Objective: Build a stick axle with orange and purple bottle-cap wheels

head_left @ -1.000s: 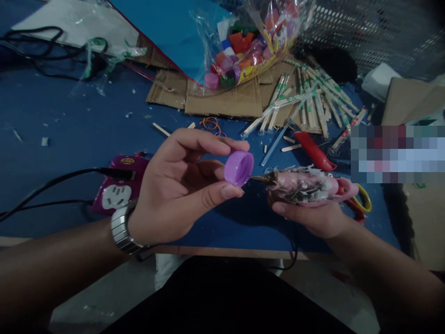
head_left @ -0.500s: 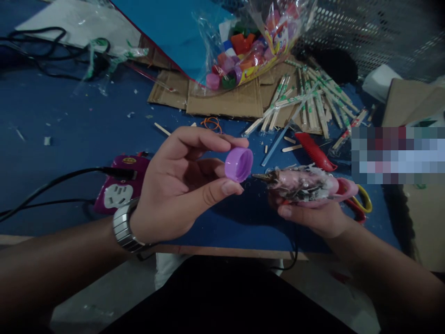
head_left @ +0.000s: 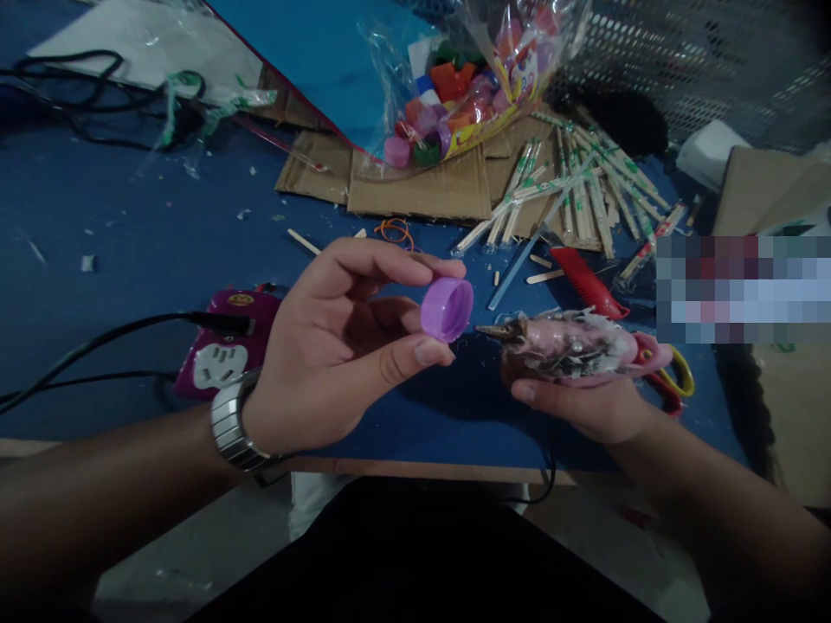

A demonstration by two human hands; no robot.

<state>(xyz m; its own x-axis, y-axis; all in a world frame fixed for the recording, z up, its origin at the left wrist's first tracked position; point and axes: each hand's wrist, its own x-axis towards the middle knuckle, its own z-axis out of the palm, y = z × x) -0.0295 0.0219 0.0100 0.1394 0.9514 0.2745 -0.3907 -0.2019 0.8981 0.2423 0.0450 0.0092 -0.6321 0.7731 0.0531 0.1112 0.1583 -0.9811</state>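
Observation:
Between the thumb and fingers of my left hand (head_left: 354,342) is a purple bottle cap (head_left: 447,310), its hollow side turned to the right. My right hand (head_left: 588,407) grips a pink hot glue gun (head_left: 571,346) crusted with dried glue and dark grime. The metal nozzle points left and stops just short of the cap's rim, apart from it. My right fingers are mostly hidden under the gun; the thumb shows along its near side. Scissors (head_left: 681,370) with red and yellow handles lie partly hidden behind the gun.
A purple power strip (head_left: 221,355) with plugged cords sits left. Behind are a plastic bag of coloured caps (head_left: 454,95), cardboard (head_left: 419,186) and wrapped chopsticks (head_left: 577,190). A red-handled cutter (head_left: 589,284) and a glue stick (head_left: 516,270) lie beyond the gun.
The glue gun has shifted very slightly right, its nozzle a little farther from the cap. My right thumb has moved slightly left. My left hand and the cap stay nearly still.

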